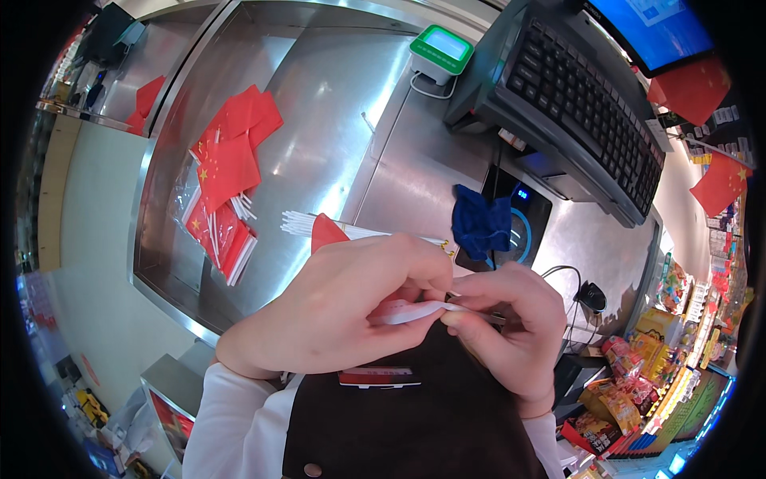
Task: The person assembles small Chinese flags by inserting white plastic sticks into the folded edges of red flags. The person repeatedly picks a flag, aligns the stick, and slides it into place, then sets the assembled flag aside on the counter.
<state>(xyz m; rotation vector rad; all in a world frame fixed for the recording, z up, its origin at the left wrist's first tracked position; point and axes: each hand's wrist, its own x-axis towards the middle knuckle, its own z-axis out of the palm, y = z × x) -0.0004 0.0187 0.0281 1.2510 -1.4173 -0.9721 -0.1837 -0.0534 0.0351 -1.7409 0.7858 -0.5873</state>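
Pinch grip, closed: left hand and right hand both hold a thin white strip just below centre of frame, its long axis running left to right between them, neither hand nearer. Upper left, red flags lie on a steel counter.

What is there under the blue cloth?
The blue cloth lies partly over a black panel with a glowing ring; what the folds cover cannot be seen.
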